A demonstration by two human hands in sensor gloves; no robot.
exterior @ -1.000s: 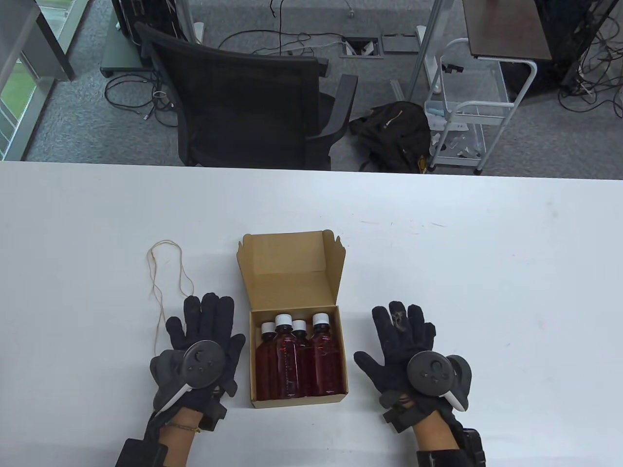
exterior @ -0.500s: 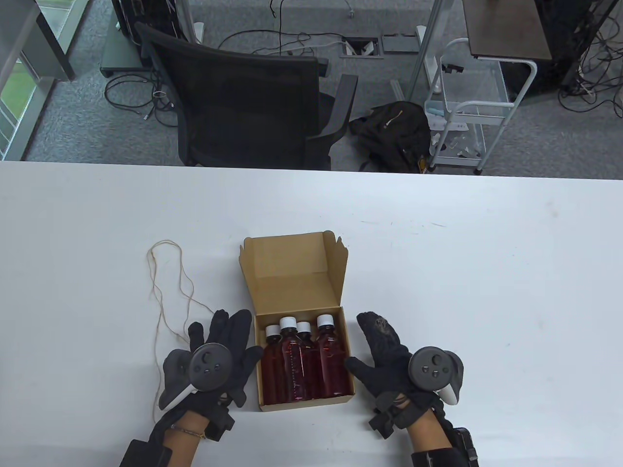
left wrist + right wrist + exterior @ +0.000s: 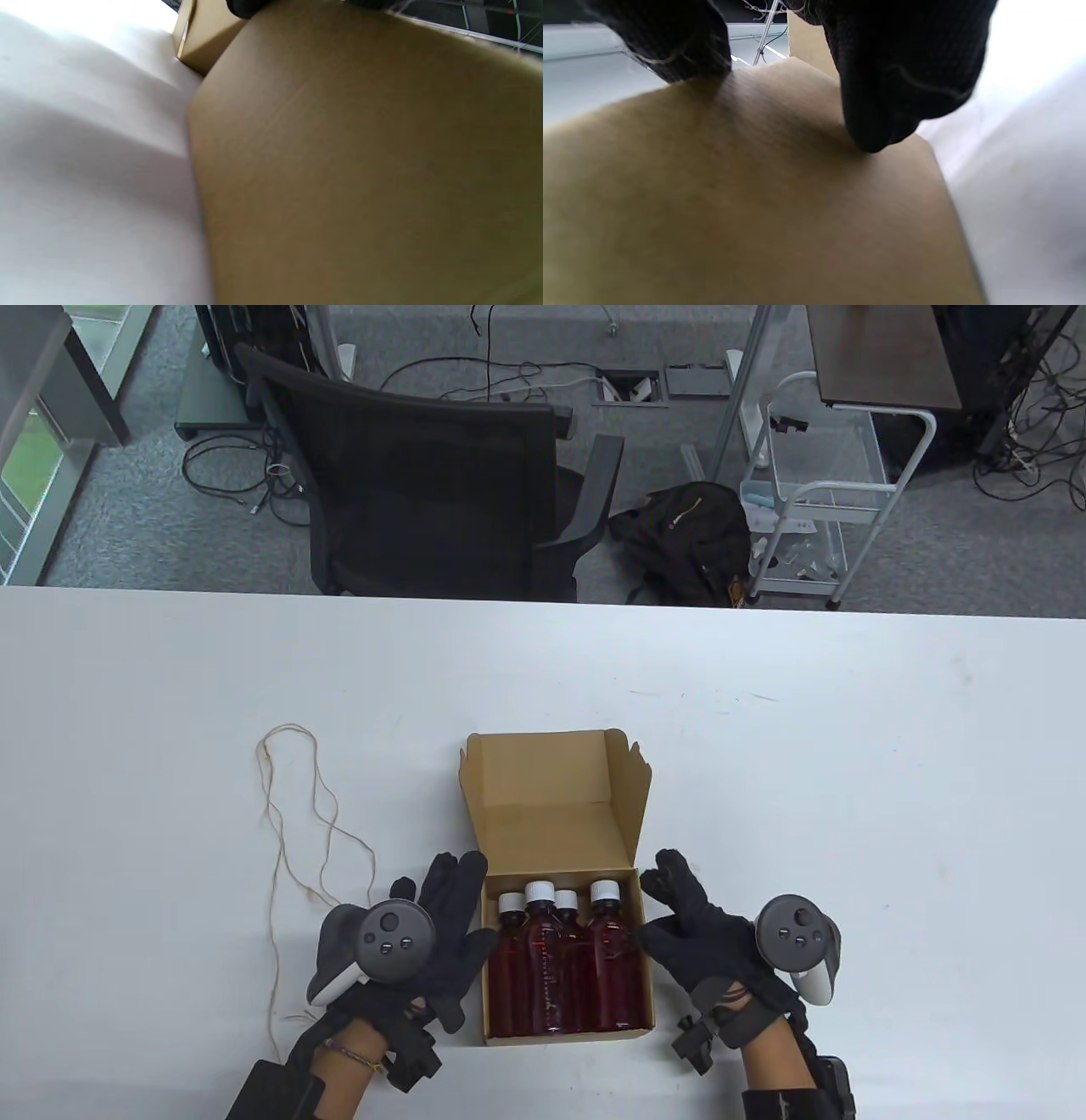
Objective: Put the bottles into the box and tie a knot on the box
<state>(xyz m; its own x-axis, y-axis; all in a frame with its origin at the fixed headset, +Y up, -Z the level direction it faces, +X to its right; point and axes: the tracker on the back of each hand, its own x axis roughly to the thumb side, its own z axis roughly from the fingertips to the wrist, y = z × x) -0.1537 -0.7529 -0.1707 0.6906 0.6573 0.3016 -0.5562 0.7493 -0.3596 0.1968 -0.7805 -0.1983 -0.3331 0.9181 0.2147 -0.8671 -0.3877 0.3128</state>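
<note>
A black chair (image 3: 441, 492) is set beyond the white table (image 3: 848, 746) at twelve o'clock; grey carpet (image 3: 670, 424), cables (image 3: 509, 377) and a cart (image 3: 814, 500) are seen at one.

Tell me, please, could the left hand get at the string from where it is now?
Probably yes: the string lies loose on the table just beside the left hand, which rests against the box.

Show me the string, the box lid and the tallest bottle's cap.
string (image 3: 276, 848), table view, on its long strand.
box lid (image 3: 551, 780), table view, on its inner face.
tallest bottle's cap (image 3: 539, 892), table view, on its top.
</note>
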